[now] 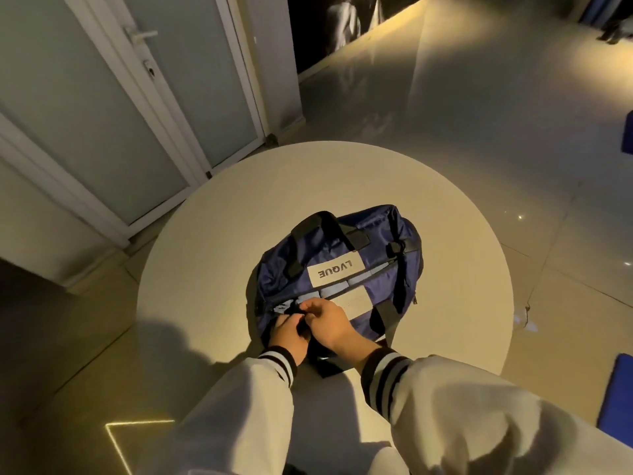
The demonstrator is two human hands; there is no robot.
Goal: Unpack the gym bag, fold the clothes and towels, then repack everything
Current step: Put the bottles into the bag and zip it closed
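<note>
Navy gym bag [376, 241] lies on its side near the middle of a round, pale bench [239, 200], a little toward the near edge. Closed as far as can be seen, with nothing unpacked beside it. A pale label [335, 271] on the upper face reads LVQUE, upside down from this view. Black carry handle [322, 221] arches over the far side. A grey strap [387, 310] runs down the near right face.

Both hands are at the bag's near left part, along the zip line. Left hand [287, 334]: back of hand up, fingers [289, 320] curled narrow and tucked into dark bag material at the seam. Right hand [330, 323]: just beside it and touching it, fingers [310, 308] bent in a tight pinch on the same dark spot. Cannot tell whether the pinch is on the zip pull itself or only on fabric. The spot is shadowed and partly covered by the knuckles.

Cream sleeves [462, 406] with black-and-white striped cuffs [387, 368] reach in from the bottom of the view.

Surroundings: glossy tiled floor [513, 114]. White-framed door [102, 132] with a lever handle [140, 35] at far left. A blue pad [616, 395] sits at the right edge, on the floor. Light is dim and warm, and hard shadows fall left of the bench.
</note>
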